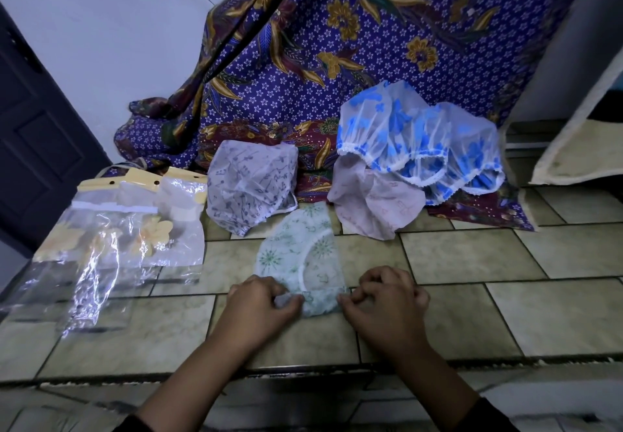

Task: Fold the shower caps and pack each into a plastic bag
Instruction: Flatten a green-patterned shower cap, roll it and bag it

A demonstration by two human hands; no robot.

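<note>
Greenish tiles (472, 253) ran under everything, and the thin green-printed translucent shower cap (303, 253) lay flat on them just before me. My left grip (266, 310) and right grip (384, 307) were both curled, each pinching an end of its near edge. I judged the slippery film could slip free, or its elastic rim (301, 271) spring the fold open, since only a light pinch held it.
</note>
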